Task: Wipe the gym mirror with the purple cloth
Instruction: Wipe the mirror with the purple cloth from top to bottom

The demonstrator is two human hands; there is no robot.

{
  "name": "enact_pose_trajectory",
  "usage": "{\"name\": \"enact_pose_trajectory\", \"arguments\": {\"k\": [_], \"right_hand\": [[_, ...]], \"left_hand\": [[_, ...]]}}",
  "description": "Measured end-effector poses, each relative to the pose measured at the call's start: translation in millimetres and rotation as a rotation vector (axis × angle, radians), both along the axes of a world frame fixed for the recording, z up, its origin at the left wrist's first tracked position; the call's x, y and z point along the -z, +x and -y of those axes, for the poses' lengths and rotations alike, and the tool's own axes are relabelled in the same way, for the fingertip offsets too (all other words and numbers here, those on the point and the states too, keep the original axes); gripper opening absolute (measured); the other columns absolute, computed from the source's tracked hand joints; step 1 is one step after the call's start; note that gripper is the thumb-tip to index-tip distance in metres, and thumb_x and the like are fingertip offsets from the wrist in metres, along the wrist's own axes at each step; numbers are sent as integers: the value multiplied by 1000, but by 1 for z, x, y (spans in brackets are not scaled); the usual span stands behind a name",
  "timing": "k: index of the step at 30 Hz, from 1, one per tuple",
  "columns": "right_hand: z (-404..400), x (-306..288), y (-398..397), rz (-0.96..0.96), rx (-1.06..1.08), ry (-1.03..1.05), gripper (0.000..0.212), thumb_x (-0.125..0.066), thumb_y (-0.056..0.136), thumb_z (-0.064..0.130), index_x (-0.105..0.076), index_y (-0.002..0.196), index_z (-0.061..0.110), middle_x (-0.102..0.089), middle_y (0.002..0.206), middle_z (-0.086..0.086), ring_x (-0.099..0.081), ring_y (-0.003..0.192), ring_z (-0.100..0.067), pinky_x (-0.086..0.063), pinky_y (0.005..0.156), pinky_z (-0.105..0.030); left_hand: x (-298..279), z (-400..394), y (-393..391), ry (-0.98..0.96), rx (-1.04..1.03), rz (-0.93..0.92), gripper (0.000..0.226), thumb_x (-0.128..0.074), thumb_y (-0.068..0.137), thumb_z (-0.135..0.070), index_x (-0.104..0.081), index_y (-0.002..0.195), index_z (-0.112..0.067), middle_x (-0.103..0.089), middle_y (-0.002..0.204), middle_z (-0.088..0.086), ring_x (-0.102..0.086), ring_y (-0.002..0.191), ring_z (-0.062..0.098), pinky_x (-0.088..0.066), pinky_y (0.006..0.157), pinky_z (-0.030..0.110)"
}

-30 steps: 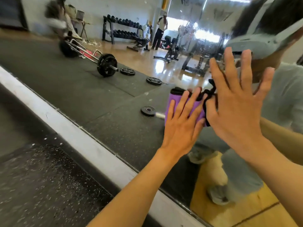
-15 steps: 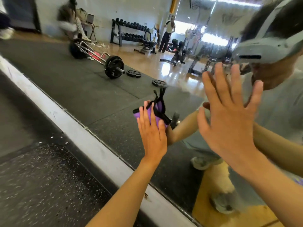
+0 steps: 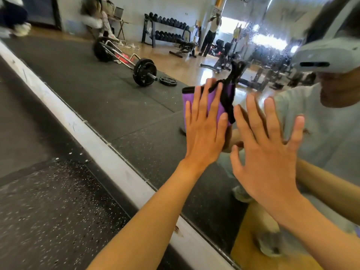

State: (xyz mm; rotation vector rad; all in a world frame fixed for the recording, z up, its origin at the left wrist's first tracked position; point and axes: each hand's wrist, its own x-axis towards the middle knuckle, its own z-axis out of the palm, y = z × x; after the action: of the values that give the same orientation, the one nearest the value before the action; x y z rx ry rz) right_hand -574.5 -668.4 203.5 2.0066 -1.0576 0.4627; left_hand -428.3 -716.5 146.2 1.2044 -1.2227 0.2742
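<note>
The gym mirror fills the upper right of the head view and reflects the gym and me. My left hand lies flat with its fingers spread over a purple cloth with black trim, pressing it against the glass. A black strap end of the cloth sticks up above my fingers. My right hand is held up beside it to the right, fingers spread, holding nothing; whether it touches the glass I cannot tell.
A pale frame strip borders the mirror's lower edge, running diagonally from upper left to lower right. Below it lies dark speckled rubber floor. The reflection shows a loaded barbell, a dumbbell rack and people at the back.
My left hand slid the purple cloth left and down across the glass, then back up and to the right. My right hand let go of the cloth's edge and stays open beside it.
</note>
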Motion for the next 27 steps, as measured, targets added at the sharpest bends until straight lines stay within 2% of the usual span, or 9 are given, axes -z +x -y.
{"name": "enact_pose_trajectory", "arguments": {"k": [3, 6, 10, 13, 15, 19, 22, 24, 27], "right_hand": [[-1, -1, 1, -15, -1, 0, 82, -37, 97, 43, 0, 167, 24, 12, 174, -3, 10, 161, -27, 17, 122, -61], [-2, -1, 1, -9, -12, 4, 83, -43, 98, 43, -2, 167, 24, 9, 175, -3, 9, 161, -28, 15, 122, -62], [-2, 2, 4, 2, -12, 22, 90, -55, 96, 41, -2, 167, 25, 9, 175, -3, 11, 161, -29, 14, 122, -63], [-1, 13, 2, -62, -6, 34, 88, -52, 97, 38, -2, 167, 25, 11, 175, -3, 12, 160, -29, 11, 123, -62], [0, 22, -5, -103, -3, 34, 80, -45, 100, 35, -3, 167, 24, 10, 175, -3, 9, 161, -28, 10, 125, -60], [4, 28, -17, -131, -40, 35, 64, -22, 108, 46, -18, 166, 20, -8, 174, -7, -9, 160, -33, 12, 126, -54], [1, 28, -20, -147, -40, 41, 65, -24, 108, 47, -14, 167, 22, -5, 175, -5, -6, 161, -30, 8, 126, -55], [-2, 28, -20, -155, -36, 35, 69, -31, 107, 46, -7, 167, 24, 1, 175, -3, 1, 161, -27, 6, 126, -56], [-2, 28, -20, -179, -25, 21, 71, -31, 105, 44, -2, 167, 24, 4, 175, -2, 4, 161, -26, 10, 125, -55]], "left_hand": [[18, 7, 16, -16, -42, -90, 59, -29, 111, -34, -11, 166, -24, 0, 175, -8, 8, 162, 14, 3, 132, 45], [70, 6, 21, 123, -46, -576, 56, -28, 110, -39, -3, 160, -40, 6, 168, -27, 8, 159, 2, 0, 133, 47], [136, -12, -19, 260, -17, -906, 56, -29, 109, -46, 2, 155, -39, 1, 171, -12, 4, 158, 4, -8, 132, 50], [140, -29, -70, 301, 59, -908, 57, -25, 111, -53, 10, 156, -48, 10, 173, -14, 10, 157, 1, -3, 133, 48], [136, -39, -103, 298, 104, -717, 63, -23, 109, -61, 17, 158, -55, 19, 171, -22, 16, 159, 6, 4, 133, 42], [152, -52, -169, 345, 32, -245, 80, -51, 111, -32, 2, 169, -21, 10, 177, 3, 10, 163, 29, 1, 132, 45], [163, -59, -186, 296, 84, -172, 68, -34, 115, -40, 8, 168, -31, 14, 176, -6, 9, 163, 22, -10, 130, 40], [168, -57, -179, 256, 123, -235, 58, -20, 115, -47, 9, 165, -44, 13, 175, -15, 8, 162, 16, -5, 130, 36], [178, -52, -159, 272, 99, -699, 56, -21, 112, -55, 10, 158, -61, 9, 171, -31, 4, 162, 8, -3, 132, 41]]}}
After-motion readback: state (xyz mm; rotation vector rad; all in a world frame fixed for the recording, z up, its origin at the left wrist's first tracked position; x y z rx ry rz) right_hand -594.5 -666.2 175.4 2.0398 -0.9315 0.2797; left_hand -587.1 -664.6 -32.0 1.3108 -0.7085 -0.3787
